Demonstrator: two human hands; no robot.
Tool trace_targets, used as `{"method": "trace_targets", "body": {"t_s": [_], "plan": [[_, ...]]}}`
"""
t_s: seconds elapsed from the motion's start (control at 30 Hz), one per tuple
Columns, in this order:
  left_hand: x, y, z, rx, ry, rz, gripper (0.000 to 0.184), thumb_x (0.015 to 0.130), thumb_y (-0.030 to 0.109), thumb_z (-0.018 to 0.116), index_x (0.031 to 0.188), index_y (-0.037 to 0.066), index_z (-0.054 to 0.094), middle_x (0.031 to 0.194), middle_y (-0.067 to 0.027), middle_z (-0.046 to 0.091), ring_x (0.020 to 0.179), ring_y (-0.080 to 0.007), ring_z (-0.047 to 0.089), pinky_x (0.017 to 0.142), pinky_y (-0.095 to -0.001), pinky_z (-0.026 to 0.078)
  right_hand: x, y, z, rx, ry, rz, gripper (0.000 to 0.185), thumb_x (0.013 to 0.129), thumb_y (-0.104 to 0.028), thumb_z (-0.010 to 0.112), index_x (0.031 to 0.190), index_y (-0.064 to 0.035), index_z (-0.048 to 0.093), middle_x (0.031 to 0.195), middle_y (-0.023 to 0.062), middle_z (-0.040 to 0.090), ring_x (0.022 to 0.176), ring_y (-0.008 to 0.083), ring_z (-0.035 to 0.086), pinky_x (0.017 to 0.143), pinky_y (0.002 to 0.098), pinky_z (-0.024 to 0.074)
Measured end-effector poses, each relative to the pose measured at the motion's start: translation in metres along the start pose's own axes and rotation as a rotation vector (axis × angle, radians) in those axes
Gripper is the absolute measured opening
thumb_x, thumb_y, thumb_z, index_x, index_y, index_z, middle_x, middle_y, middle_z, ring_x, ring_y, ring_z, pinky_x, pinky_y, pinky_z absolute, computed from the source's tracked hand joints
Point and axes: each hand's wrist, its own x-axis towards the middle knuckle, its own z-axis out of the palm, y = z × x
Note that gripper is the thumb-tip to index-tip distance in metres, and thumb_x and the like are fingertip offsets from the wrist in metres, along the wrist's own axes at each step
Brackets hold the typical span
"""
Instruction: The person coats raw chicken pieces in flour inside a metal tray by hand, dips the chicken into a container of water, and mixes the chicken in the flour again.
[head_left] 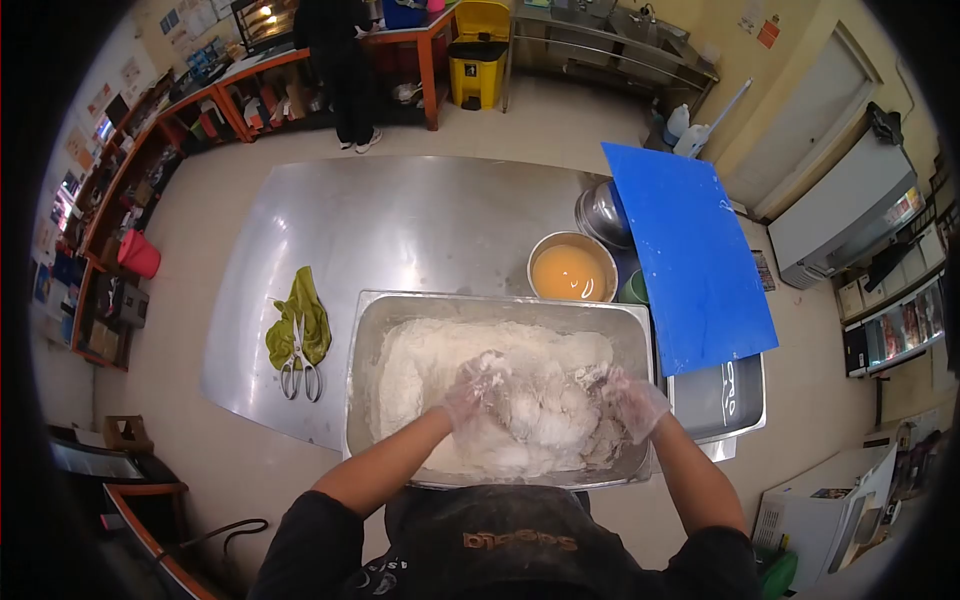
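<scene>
Left hand [478, 390] and right hand [630, 400], both gloved, half-curled, can't tell if pinching, at white powder [420, 362] in one steel tub [500, 301]. One scissors [299, 353], one green cloth [314, 318], one blue board [690, 255].

Powder [420, 350] is held in a tray [355, 390] at the near edge of the table [370, 220]. To its left, scissors [298, 362] are laid partly on a cloth [314, 318]; behind its right half, a bowl [531, 264] of liquid [568, 268] is set. At right, a second tray [725, 395] is partly covered by a board [690, 255].
</scene>
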Motion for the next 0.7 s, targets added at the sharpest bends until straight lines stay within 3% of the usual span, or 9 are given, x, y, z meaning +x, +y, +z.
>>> {"method": "trace_targets", "body": {"t_s": [0.1,0.17,0.2,0.27,0.33,0.4,0.5,0.57,0.7], "plan": [[0.042,0.006,-0.002,0.478,0.071,-0.618,0.048,0.098,0.033,0.036,0.138,0.006,0.04,0.14,-0.0171,0.04,0.13,-0.0267,0.036,0.107,-0.0377,0.029,0.043,0.04,0.026,-0.631,0.11,-0.211,0.046,0.09,-0.032,0.049,0.131,-0.0108,0.049,0.135,0.0121,0.05,0.129,0.0249,0.041,0.108,0.0346,0.0293],[0.07,0.012,0.004,0.803,0.123,-1.024,0.055,0.098,0.041,0.03,0.138,0.005,0.039,0.144,-0.0185,0.035,0.137,-0.0293,0.027,0.113,-0.0375,0.019,0.103,0.047,0.059,-0.404,-0.027,-0.151,0.049,0.092,-0.034,0.045,0.133,-0.0081,0.045,0.134,0.0146,0.049,0.126,0.0283,0.043,0.104,0.036,0.0341],[0.075,0.029,0.015,0.809,0.125,-1.021,0.055,0.098,0.041,0.03,0.138,0.005,0.039,0.144,-0.0185,0.035,0.137,-0.0293,0.027,0.113,-0.0375,0.019,0.122,0.033,0.068,-0.299,-0.072,-0.071,0.051,0.092,-0.036,0.043,0.134,-0.0075,0.043,0.134,0.0158,0.048,0.125,0.0297,0.044,0.103,0.0367,0.0354],[0.075,0.077,0.04,0.196,0.165,-0.967,0.065,0.096,0.051,0.029,0.14,0.004,0.036,0.143,-0.0188,0.037,0.135,-0.027,0.031,0.11,-0.0346,0.023,0.126,-0.014,0.061,-0.202,-0.097,0.104,0.054,0.092,-0.04,0.041,0.135,-0.0082,0.043,0.135,0.0167,0.047,0.124,0.0307,0.044,0.104,0.0372,0.0344],[0.066,0.058,0.03,0.09,0.094,-0.887,0.064,0.096,0.049,0.03,0.141,0.004,0.034,0.143,-0.0181,0.038,0.132,-0.0268,0.035,0.109,-0.0337,0.025,0.123,-0.024,0.061,0.124,-0.353,0.142,0.058,0.09,-0.045,0.042,0.137,-0.0111,0.042,0.137,0.0181,0.045,0.124,0.032,0.044,0.105,0.0377,0.0332],[0.066,0.07,0.016,-0.014,0.039,-0.785,0.063,0.096,0.047,0.03,0.142,0.004,0.033,0.142,-0.0174,0.039,0.13,-0.0266,0.038,0.107,-0.0328,0.027,0.103,-0.021,0.046,0.118,-0.394,0.125,0.057,0.091,-0.046,0.04,0.136,-0.0114,0.044,0.137,0.0177,0.045,0.124,0.0321,0.044,0.104,0.0377,0.0334],[0.067,0.116,0.002,0.169,-0.057,-0.792,0.06,0.096,0.047,0.031,0.138,0.005,0.04,0.141,-0.0173,0.041,0.128,-0.0259,0.039,0.106,-0.033,0.029,0.101,0.004,0.03,-0.333,-0.28,-0.188,0.054,0.093,-0.045,0.035,0.133,-0.0124,0.048,0.134,0.017,0.048,0.122,0.0323,0.046,0.103,0.0391,0.0342],[0.064,0.094,-0.007,0.486,-0.204,-0.872,0.059,0.096,0.046,0.032,0.138,0.006,0.04,0.14,-0.017,0.042,0.128,-0.0265,0.04,0.106,-0.0335,0.029,0.075,-0.034,-0.011,-0.634,-0.398,0.026,0.049,0.094,-0.041,0.032,0.127,-0.0126,0.054,0.126,0.017,0.054,0.118,0.0332,0.05,0.103,0.0391,0.0358],[0.04,0.033,0.005,0.918,-0.633,-0.847,0.057,0.095,0.044,0.033,0.139,0.007,0.039,0.139,-0.0163,0.043,0.127,-0.0276,0.041,0.106,-0.0346,0.03,0.083,0.057,0.07,-0.445,-0.197,0.192,0.049,0.095,-0.041,0.03,0.119,-0.0084,0.058,0.118,0.0182,0.059,0.112,0.0322,0.054,0.1,0.0394,0.0377]]}}
